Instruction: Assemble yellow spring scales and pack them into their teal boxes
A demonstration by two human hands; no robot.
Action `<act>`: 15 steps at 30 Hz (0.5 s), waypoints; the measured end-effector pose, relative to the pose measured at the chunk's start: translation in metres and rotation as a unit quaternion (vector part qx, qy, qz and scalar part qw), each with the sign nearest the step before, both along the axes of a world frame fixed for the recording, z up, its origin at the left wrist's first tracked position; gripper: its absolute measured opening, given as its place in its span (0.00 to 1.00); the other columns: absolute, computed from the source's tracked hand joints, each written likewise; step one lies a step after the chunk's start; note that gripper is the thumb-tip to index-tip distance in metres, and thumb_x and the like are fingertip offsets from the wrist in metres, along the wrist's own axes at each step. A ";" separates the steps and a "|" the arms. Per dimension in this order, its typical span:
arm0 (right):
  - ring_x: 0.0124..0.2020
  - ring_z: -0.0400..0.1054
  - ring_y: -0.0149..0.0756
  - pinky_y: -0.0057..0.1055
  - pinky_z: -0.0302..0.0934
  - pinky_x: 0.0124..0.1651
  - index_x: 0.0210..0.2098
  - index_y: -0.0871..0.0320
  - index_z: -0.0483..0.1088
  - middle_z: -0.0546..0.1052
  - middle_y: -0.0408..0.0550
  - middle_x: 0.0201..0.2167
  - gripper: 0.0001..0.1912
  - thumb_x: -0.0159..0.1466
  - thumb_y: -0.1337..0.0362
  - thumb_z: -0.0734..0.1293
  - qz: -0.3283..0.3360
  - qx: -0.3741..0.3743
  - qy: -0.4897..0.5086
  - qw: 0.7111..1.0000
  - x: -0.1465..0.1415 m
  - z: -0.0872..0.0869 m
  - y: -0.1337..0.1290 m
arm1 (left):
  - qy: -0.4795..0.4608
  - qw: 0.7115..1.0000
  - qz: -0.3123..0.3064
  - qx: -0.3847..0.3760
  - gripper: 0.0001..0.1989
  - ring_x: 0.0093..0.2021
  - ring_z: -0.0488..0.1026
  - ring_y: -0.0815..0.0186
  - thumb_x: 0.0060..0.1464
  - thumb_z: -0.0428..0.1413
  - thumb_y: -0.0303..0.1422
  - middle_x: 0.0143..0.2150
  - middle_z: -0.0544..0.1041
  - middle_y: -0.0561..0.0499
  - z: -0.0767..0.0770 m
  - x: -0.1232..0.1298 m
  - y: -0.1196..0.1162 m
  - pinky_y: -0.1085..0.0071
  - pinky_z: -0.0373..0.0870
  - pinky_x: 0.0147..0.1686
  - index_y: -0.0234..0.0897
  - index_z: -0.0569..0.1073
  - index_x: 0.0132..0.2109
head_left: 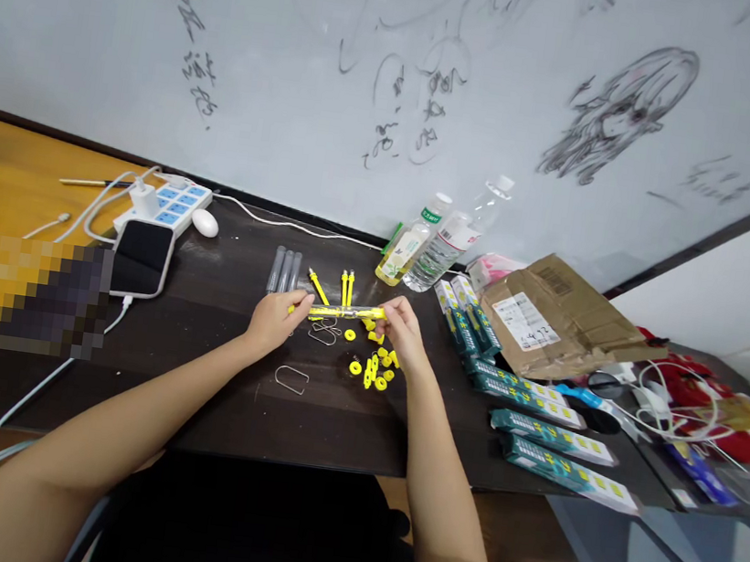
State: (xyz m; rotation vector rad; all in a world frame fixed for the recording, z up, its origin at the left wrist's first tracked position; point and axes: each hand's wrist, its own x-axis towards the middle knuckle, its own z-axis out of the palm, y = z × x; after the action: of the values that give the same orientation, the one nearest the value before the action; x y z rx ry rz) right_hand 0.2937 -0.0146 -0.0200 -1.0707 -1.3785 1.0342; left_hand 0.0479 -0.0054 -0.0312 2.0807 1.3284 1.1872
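A slim yellow-and-clear rod [344, 311] stretches level between my two hands above the dark table [194, 395]. My left hand [279, 316] pinches its left end, and my right hand [401, 329] grips the right end. Just behind it lie several yellow sticks with metal tips [347, 288]. Clear tubes [285, 269] stand side by side beyond my left hand. Below the rod are bent metal wires [293, 379]. Small yellow rings and caps [382, 383] are scattered near my right hand. The exact kind of the rod is too small to make out.
Narrow green-and-white boxes [558, 466] line the table's right side, beside a brown cardboard package [550, 313]. Two bottles [445, 249] stand against the whiteboard [288, 104]. At left are a phone [143, 258], a power strip [174, 204] and trailing white cables.
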 end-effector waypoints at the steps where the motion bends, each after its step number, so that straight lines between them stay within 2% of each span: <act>1: 0.18 0.58 0.26 0.25 0.56 0.23 0.29 0.55 0.59 0.64 0.35 0.17 0.18 0.57 0.48 0.67 -0.004 -0.005 0.002 1.000 -0.001 0.001 -0.001 | -0.002 1.000 -0.001 0.000 0.20 0.22 0.55 0.71 0.59 0.42 0.42 0.19 0.55 0.56 0.000 0.000 0.000 0.72 0.47 0.27 0.37 0.53 0.22; 10: 0.14 0.49 0.21 0.20 0.51 0.17 0.23 0.55 0.54 0.58 0.33 0.14 0.24 0.56 0.46 0.68 -0.045 -0.014 0.036 0.998 -0.002 -0.004 0.002 | -0.012 0.999 -0.012 -0.032 0.21 0.22 0.57 0.71 0.60 0.42 0.44 0.19 0.55 0.56 -0.002 0.001 0.002 0.73 0.48 0.26 0.37 0.56 0.23; 15: 0.14 0.50 0.21 0.20 0.52 0.17 0.24 0.55 0.54 0.57 0.32 0.13 0.23 0.57 0.47 0.68 -0.016 -0.004 0.024 1.000 -0.005 -0.010 0.003 | -0.006 0.999 -0.028 -0.045 0.21 0.23 0.59 0.71 0.61 0.41 0.44 0.20 0.58 0.56 -0.004 0.001 0.002 0.73 0.48 0.27 0.36 0.60 0.24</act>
State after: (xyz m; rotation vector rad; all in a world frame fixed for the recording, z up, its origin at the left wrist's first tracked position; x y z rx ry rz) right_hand 0.2886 -0.0113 -0.0296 -1.0653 -1.3152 1.0361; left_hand 0.0489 -0.0030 -0.0347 2.0321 1.2849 1.0943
